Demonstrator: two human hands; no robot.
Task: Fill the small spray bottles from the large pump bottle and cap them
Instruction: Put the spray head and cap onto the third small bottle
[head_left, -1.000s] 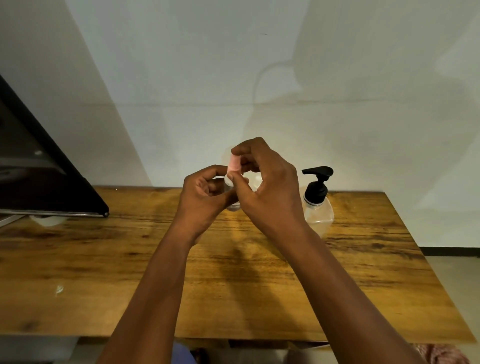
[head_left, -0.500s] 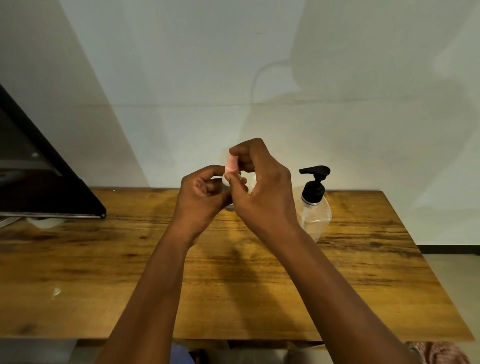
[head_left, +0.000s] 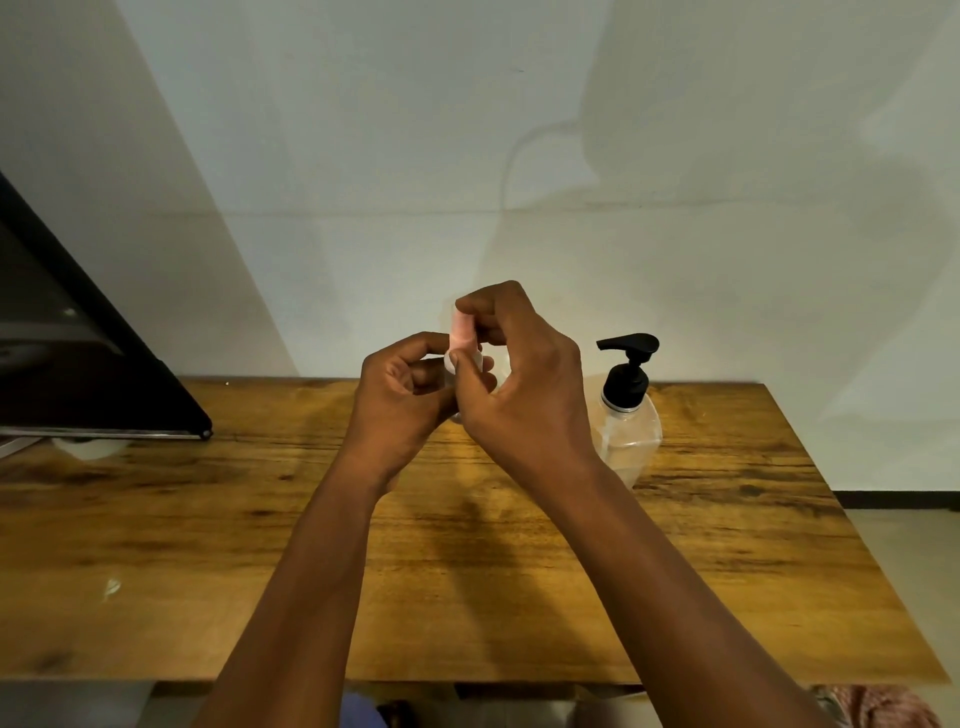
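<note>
Both hands are meeting above the middle of the wooden table (head_left: 727, 545), raised off its surface. The left hand (head_left: 400, 410) is curling its fingers round a small spray bottle (head_left: 451, 364), of which only a pale sliver is showing between the fingers. The right hand (head_left: 524, 384) is pinching a pink cap (head_left: 460, 328) between thumb and forefinger, holding it upright right at the top of that small bottle; whether it is seated cannot be told, since the fingers are covering the joint.

Just to the right of the right wrist, the large pump bottle (head_left: 631, 431) is standing upright on the table near its far edge, a clear body with a black pump head whose spout is pointing left. No label, brand or writing is showing on it, nor on the cap or the small bottle.

The tabletop is showing a warm brown wood grain with darker streaks, and a small pale glint is sitting near its front left. A dark, flat-panelled object with a thin metallic edge (head_left: 78, 374) is leaning in over the table's left end. Behind the table a plain pale wall (head_left: 363, 156) is carrying soft shadows. At far right a strip of light floor and a dark skirting band are showing.
</note>
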